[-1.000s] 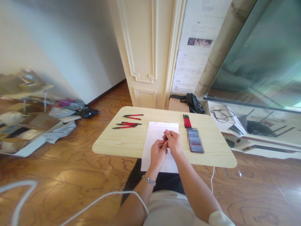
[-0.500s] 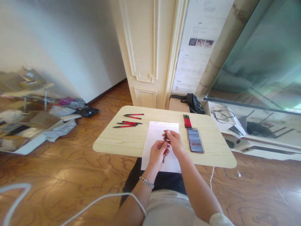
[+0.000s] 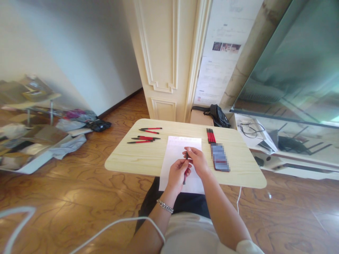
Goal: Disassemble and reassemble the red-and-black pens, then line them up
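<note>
In the head view: holds a pen (image 3: 184, 180) upright-ish above the paper (image 3: 180, 144), grasping the lower part in the left hand (image 3: 177, 174) and pinching the black upper part with the fingertips of the right hand (image 3: 198, 161). Shows a red-and-black end below the left hand now, hidden a second ago, with slightly more red in sight than half a second ago. Suggests, as a judgement, a grip adjusted for work at the upper end, with no release yet. Cannot tell, behind the fingers, whether in one piece or two. Leaves unmoved the loose pens (image 3: 148, 138) at the left of the table (image 3: 119, 158), and at the right the row of pens (image 3: 211, 137) just beyond the phone (image 3: 220, 158).
</note>
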Demonstrator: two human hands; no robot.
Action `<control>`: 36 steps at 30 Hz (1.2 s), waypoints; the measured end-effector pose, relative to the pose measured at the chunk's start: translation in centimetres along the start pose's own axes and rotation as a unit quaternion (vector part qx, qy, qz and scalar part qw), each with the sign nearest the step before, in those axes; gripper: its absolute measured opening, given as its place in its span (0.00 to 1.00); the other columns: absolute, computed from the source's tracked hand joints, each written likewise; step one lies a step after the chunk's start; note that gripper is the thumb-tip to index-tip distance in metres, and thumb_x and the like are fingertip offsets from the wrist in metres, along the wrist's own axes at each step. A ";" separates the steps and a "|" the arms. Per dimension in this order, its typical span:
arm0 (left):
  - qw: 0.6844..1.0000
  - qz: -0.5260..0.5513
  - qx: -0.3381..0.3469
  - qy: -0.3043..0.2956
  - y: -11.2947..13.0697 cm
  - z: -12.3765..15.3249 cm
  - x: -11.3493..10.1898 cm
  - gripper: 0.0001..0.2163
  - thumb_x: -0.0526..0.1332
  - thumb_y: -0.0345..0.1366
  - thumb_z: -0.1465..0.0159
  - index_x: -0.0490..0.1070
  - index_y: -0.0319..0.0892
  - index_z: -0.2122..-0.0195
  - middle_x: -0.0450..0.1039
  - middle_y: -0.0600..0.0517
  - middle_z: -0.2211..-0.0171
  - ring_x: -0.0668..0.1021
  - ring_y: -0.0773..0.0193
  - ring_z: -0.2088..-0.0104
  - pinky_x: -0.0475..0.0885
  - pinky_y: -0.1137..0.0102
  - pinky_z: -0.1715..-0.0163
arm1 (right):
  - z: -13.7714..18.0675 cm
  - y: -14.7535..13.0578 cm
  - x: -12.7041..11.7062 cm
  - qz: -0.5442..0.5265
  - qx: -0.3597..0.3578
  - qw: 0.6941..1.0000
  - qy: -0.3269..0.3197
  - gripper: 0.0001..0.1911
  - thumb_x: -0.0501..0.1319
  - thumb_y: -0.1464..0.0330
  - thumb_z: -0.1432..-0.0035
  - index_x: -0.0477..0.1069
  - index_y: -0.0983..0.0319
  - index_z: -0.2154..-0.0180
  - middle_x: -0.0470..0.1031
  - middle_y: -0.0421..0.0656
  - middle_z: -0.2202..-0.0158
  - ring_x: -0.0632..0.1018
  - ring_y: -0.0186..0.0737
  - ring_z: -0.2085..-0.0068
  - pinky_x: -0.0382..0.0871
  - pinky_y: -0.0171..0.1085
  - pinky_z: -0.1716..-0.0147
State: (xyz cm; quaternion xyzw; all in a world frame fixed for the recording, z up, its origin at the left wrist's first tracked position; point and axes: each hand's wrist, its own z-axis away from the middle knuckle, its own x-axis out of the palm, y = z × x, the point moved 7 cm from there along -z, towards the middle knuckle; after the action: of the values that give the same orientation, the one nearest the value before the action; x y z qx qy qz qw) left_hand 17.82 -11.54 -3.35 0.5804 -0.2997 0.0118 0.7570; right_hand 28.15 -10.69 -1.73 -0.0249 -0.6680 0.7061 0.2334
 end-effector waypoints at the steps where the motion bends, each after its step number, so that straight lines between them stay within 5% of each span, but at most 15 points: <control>1: 1.000 -0.002 0.002 -0.001 0.0 0.0 0.0 0.14 0.65 0.45 0.44 0.70 0.38 0.66 0.71 0.53 0.75 0.68 0.73 0.81 0.59 0.76 0.82 | 0.0 -0.3 -0.1 0.012 -0.014 1.000 0.009 0.20 0.65 0.55 0.51 0.73 0.62 0.62 0.75 0.43 0.69 0.73 0.34 0.69 0.67 0.31 0.74; 5: 1.000 -0.005 0.003 -0.006 -0.1 0.1 0.2 0.14 0.64 0.46 0.44 0.70 0.38 0.68 0.72 0.52 0.75 0.69 0.72 0.80 0.60 0.75 0.81 | 0.3 -0.1 0.0 0.008 -0.010 1.000 0.008 0.18 0.67 0.55 0.53 0.70 0.63 0.69 0.71 0.40 0.74 0.68 0.29 0.78 0.62 0.30 0.81; 9: 1.000 -0.006 0.000 -0.008 -0.2 0.3 0.1 0.16 0.63 0.48 0.43 0.70 0.38 0.71 0.72 0.51 0.76 0.69 0.72 0.80 0.60 0.75 0.81 | 0.6 1.0 0.4 -0.039 0.040 0.998 -0.036 0.20 0.63 0.53 0.50 0.72 0.62 0.62 0.75 0.43 0.68 0.63 0.27 0.83 0.55 0.31 0.87; 16: 1.000 -0.010 0.010 -0.003 -0.1 0.2 0.0 0.14 0.65 0.45 0.44 0.71 0.38 0.66 0.71 0.52 0.75 0.69 0.72 0.79 0.60 0.75 0.81 | 0.3 0.1 -0.2 0.002 0.005 1.000 0.008 0.20 0.64 0.53 0.50 0.73 0.62 0.62 0.76 0.45 0.66 0.74 0.36 0.67 0.67 0.33 0.73; 21: 1.000 -0.009 0.011 -0.007 -0.3 0.1 -0.1 0.12 0.63 0.43 0.42 0.70 0.38 0.67 0.71 0.52 0.74 0.69 0.73 0.79 0.59 0.76 0.81 | 0.5 0.4 -0.2 0.006 0.002 1.000 0.004 0.18 0.67 0.55 0.53 0.71 0.63 0.69 0.73 0.41 0.73 0.68 0.30 0.78 0.62 0.31 0.80; 25: 1.000 0.002 0.008 -0.019 -0.5 0.2 0.0 0.13 0.62 0.44 0.41 0.70 0.37 0.70 0.70 0.52 0.75 0.69 0.72 0.79 0.59 0.75 0.81 | 0.7 1.2 0.3 -0.026 0.046 0.997 -0.048 0.20 0.63 0.54 0.49 0.72 0.63 0.62 0.76 0.44 0.68 0.64 0.27 0.83 0.57 0.32 0.85; 32: 1.000 -0.014 0.013 -0.012 -0.3 0.1 -0.2 0.13 0.64 0.43 0.43 0.71 0.38 0.65 0.71 0.52 0.74 0.70 0.72 0.79 0.60 0.76 0.80 | 0.5 -0.2 -0.2 0.010 -0.002 1.000 0.000 0.20 0.65 0.55 0.51 0.73 0.62 0.62 0.75 0.44 0.68 0.74 0.35 0.68 0.67 0.33 0.73; 36: 1.000 -0.018 0.011 -0.012 -0.4 0.1 -0.2 0.14 0.64 0.44 0.43 0.71 0.37 0.65 0.72 0.52 0.74 0.69 0.72 0.79 0.60 0.76 0.81 | 0.5 -0.1 -0.4 0.011 -0.008 1.000 0.016 0.19 0.68 0.55 0.55 0.71 0.63 0.69 0.72 0.40 0.74 0.71 0.32 0.73 0.65 0.32 0.74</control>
State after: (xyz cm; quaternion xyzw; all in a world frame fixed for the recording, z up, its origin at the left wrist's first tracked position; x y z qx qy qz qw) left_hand 17.76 -11.67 -3.83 0.5938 -0.2985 -0.0055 0.7472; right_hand 28.37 -11.25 -1.68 -0.0454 -0.6696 0.7026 0.2366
